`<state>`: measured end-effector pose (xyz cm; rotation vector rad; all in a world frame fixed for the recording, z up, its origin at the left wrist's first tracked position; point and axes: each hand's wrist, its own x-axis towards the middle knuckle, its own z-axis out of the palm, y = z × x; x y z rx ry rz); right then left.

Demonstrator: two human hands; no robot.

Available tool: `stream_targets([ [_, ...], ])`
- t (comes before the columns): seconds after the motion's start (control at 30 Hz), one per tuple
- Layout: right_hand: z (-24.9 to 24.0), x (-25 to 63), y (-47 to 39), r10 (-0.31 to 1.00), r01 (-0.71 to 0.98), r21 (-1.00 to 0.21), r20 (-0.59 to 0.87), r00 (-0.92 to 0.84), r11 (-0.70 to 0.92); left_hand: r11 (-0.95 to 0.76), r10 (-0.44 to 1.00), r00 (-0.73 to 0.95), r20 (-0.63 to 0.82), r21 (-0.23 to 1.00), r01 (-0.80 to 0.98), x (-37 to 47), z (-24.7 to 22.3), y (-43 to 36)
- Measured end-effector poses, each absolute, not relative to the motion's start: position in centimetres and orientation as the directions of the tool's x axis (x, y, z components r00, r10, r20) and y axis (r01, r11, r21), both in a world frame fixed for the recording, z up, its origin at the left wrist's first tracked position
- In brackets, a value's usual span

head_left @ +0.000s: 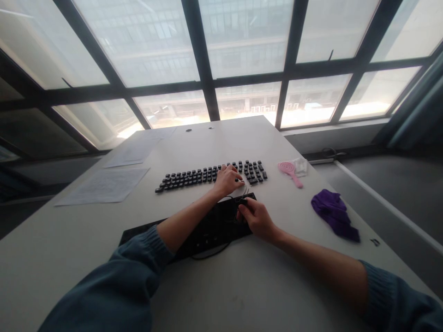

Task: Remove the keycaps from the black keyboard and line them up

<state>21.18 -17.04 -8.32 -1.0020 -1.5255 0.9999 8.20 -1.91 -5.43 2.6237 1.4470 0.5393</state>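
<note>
My left hand (228, 180) reaches over the rows of loose black keycaps (188, 178), thumb and forefinger close together around a small dark keycap (237, 180). Blur hides the exact grip. Closer to me, my right hand (256, 218) is closed on a keycap puller (245, 193) with thin wire prongs pointing away. It is held above the right end of a black keyboard (204, 226), which lies at a slant on the table. My left forearm covers part of this keyboard, and its cable (212, 252) loops out at the near edge.
Printed sheets (104, 186) lie on the white table (221, 286) at the left. To the right are a pink hairbrush (290, 173), a clear plastic wrapper (300, 167), a purple cloth (334, 214) and a small black item (374, 242) near the edge. Windows stand behind.
</note>
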Motion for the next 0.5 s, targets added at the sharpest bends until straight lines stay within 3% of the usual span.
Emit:
stream_targets([
  [0.37,-8.1,21.2,-17.2,0.941,0.110,-0.940,0.306,-0.148,0.323,-0.548,0.812,0.384,0.440,0.349,0.760,3.7,-1.5,-3.9],
  [0.5,-8.0,21.2,-17.2,0.939,0.118,-0.939,0.303,-0.164,0.324,-0.594,0.794,0.444,0.415,0.377,0.711,0.0,-0.8,-8.4],
])
